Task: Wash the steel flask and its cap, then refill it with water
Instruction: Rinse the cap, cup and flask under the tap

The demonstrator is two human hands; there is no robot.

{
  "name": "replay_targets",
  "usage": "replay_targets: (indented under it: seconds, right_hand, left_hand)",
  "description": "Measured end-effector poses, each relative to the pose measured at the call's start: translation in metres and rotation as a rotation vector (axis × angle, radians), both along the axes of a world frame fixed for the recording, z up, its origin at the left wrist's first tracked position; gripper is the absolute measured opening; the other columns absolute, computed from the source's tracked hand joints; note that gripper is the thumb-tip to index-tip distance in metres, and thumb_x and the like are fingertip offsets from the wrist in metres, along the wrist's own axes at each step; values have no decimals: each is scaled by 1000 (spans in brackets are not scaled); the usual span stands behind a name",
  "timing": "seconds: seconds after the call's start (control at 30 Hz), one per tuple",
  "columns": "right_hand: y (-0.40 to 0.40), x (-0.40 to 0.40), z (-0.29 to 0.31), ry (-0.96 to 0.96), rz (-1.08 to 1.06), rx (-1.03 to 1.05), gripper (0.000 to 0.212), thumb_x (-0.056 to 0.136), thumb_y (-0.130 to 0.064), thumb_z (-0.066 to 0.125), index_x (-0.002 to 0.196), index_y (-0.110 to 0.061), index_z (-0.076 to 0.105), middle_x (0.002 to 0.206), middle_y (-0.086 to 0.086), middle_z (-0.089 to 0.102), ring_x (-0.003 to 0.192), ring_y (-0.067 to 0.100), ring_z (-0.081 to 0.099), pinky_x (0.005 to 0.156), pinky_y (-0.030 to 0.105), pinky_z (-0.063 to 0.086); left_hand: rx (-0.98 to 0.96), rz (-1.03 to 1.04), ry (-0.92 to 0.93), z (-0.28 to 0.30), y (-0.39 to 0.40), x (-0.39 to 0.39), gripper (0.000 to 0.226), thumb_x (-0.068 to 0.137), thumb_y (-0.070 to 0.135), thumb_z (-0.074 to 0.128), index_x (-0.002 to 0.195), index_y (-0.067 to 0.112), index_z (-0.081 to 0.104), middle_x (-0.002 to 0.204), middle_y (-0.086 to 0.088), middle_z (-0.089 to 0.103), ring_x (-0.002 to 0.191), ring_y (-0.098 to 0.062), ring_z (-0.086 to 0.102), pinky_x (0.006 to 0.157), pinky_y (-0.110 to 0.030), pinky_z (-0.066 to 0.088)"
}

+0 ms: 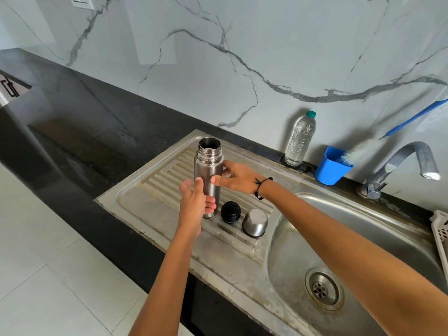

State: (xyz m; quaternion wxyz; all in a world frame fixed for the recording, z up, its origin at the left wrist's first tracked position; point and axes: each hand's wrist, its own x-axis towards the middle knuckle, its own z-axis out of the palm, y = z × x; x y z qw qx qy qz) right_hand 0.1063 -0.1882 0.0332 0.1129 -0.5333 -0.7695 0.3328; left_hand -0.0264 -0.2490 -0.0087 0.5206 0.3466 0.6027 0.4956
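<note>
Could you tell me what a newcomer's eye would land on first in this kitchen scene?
First, the open steel flask standing upright on the ribbed drainboard, held by the left hand low down and the right hand at mid-body. Just right of its base sit the black stopper and the steel cap. Further right, the blue cup stands against the marble wall.

Both arms bare, no sleeves. Black cord bracelet (263, 187) w/ beads on right wrist.
</note>
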Motion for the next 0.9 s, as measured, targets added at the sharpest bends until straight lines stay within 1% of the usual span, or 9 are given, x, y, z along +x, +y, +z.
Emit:
replay_targets:
  seconds: [0.07,0.13,0.2,0.3,0.4,0.53,0.67,0.8,0.9]
  right_hand:
    - [-4,3,0,-13,14,-2,72,87,-47,57,143,-13,28,130,11,56,118,25,54,97,33,41]
    - [-10,8,-1,-40,5,18,82,88,-45,57,149,-12,12,134,15,52,118,27,53,97,33,41]
    - [-19,18,-3,-72,-15,32,86,89,-42,58,150,-13,5,137,16,48,119,28,52,99,35,41]
    - [-31,38,-12,-179,-39,48,81,88,-39,61,149,-14,14,134,16,51,117,28,53,98,34,40]
    - [-42,59,-31,-389,-58,70,76,85,-42,64,144,-12,27,124,14,57,114,28,54,93,34,44]
    - [-59,75,-58,-529,-64,35,74,78,-48,68,135,-13,37,130,10,45,120,29,42,97,36,39]
    - [-69,80,-84,-430,-119,61,66,74,-40,72,125,-17,39,120,8,47,113,29,43,93,35,41]
    - [-79,84,-97,-265,-216,156,65,81,-31,66,135,-12,35,125,12,50,114,29,44,91,30,36]
    - [-88,95,-99,-156,-288,181,69,77,-32,70,135,-13,37,122,10,51,115,26,45,93,29,37]
  left_hand:
    - [39,52,1,-4,-8,2,36,100,35,39,130,16,31,76,-11,62,62,-18,58,58,-29,51]
    - [57,80,-16,-7,-17,3,28,100,31,39,123,16,33,74,-10,59,62,-17,56,57,-27,48]
    - [65,85,-27,-8,-25,7,21,100,26,39,118,15,34,74,-9,57,61,-16,54,57,-26,46]
    - [79,32,-9,-12,-38,19,15,100,20,41,113,14,38,72,-6,55,59,-14,51,55,-25,44]
    - [59,-80,37,-17,-45,36,9,98,16,44,106,14,47,71,-5,57,58,-13,52,55,-24,44]
    - [6,-267,129,-27,-46,59,10,95,12,47,101,12,55,76,-5,60,63,-14,56,62,-26,47]
    - [13,-342,293,-40,-45,77,21,91,0,45,101,16,56,100,-7,62,87,-19,58,81,-32,49]
    - [103,-338,454,-43,-44,91,31,87,-8,42,105,10,59,105,-5,62,98,-19,57,81,-22,42]
    - [227,-341,594,-45,-43,100,37,84,-11,46,112,8,58,110,-5,56,105,-20,52,90,-23,40]
